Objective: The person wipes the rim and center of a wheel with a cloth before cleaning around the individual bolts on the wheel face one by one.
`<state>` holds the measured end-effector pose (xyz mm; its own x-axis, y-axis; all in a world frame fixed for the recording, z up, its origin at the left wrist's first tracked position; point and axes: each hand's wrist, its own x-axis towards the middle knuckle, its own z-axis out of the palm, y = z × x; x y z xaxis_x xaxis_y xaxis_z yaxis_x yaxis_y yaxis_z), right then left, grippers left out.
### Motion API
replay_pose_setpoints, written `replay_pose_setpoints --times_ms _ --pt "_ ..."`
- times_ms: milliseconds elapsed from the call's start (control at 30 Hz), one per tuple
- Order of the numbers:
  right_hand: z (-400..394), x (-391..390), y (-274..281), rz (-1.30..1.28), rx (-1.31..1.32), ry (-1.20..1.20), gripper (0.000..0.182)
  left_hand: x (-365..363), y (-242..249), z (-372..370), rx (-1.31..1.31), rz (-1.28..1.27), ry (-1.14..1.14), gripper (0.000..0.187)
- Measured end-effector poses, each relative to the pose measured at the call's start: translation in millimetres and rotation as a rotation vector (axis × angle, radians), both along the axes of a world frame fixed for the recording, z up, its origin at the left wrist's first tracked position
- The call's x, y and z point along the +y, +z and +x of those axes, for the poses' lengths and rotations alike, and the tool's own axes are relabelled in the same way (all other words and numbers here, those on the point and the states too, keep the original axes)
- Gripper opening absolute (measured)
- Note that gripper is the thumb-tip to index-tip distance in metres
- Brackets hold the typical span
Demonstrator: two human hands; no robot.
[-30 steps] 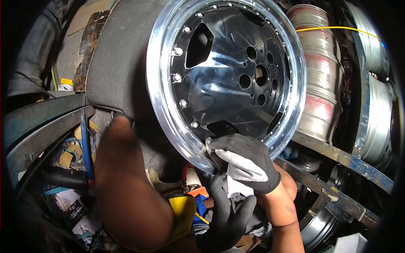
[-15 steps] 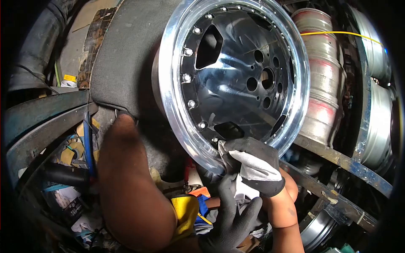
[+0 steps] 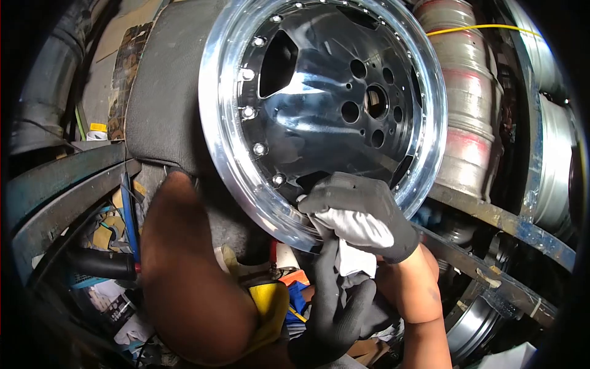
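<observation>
A polished wheel rim (image 3: 218,141) with a dark glossy face and small bolts round its edge leans against a dark ribbed pad. My right hand (image 3: 359,212), in a dark glove, is closed round a white cloth (image 3: 356,261) and presses at the lower inner lip of the rim. Part of the cloth hangs below the fingers. Just underneath is my left hand (image 3: 338,307), also gloved, its thumb and forefinger spread apart beside the hanging cloth. Its forefinger reaches up to the rim's bottom edge; its other fingers are mostly hidden.
My bent knee (image 3: 190,264) takes up the lower left. Several worn rims (image 3: 464,117) are stacked at the right, beside a metal rack (image 3: 473,206). The ribbed pad (image 3: 166,86) lies behind the wheel. A yellow cloth (image 3: 270,307) and mixed clutter lie below.
The wheel appears farther left and slightly higher in view. My right hand and the cloth have shifted left and up with the rim's lower lip; my left hand stays just below.
</observation>
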<state>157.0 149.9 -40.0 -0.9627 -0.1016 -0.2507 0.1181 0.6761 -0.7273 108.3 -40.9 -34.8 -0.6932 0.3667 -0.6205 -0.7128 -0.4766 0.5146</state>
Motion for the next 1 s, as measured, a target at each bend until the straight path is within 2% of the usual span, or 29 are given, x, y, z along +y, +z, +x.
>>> replay_pose_setpoints --times_ms 33,133,267,400,500,700,767,800,867,1000 --pt "1.0 -1.2 -5.7 0.055 0.145 0.041 0.027 0.7 -0.2 0.3 0.001 0.001 -0.003 0.056" --pt "12.5 -8.1 -6.0 0.044 0.152 -0.082 0.027 -0.7 -1.7 0.5 0.002 -0.011 0.004 0.057" --pt "21.6 -17.0 -5.3 -0.057 0.012 -0.267 0.03 -4.2 -3.1 -0.8 -0.007 -0.021 0.023 0.058" --pt "30.1 -14.1 -10.2 -0.088 -0.013 -0.281 0.033 -0.7 1.6 12.5 -0.016 -0.011 -0.012 0.059" --pt "29.9 -14.0 -9.1 -0.218 -0.044 -0.344 0.033 4.7 10.2 31.9 -0.015 0.007 -0.087 0.059" --pt "31.0 -12.4 -10.5 -0.036 0.082 -0.152 0.031 -5.3 -0.8 1.1 -0.018 -0.018 0.018 0.061" --pt "19.6 -8.6 -7.0 0.252 0.044 0.095 0.037 -8.7 -1.5 -5.1 -0.016 -0.026 0.038 0.061" --pt "18.9 -9.6 -7.4 0.127 0.166 0.005 0.038 -9.9 -0.8 -4.4 -0.02 -0.03 0.036 0.061" --pt "10.5 -8.7 2.1 0.185 0.115 0.035 0.037 -8.6 4.9 6.9 -0.031 -0.03 -0.002 0.062" --pt "-0.7 -4.3 6.3 0.122 0.019 0.027 0.029 3.3 18.4 51.2 -0.02 0.011 -0.144 0.063"
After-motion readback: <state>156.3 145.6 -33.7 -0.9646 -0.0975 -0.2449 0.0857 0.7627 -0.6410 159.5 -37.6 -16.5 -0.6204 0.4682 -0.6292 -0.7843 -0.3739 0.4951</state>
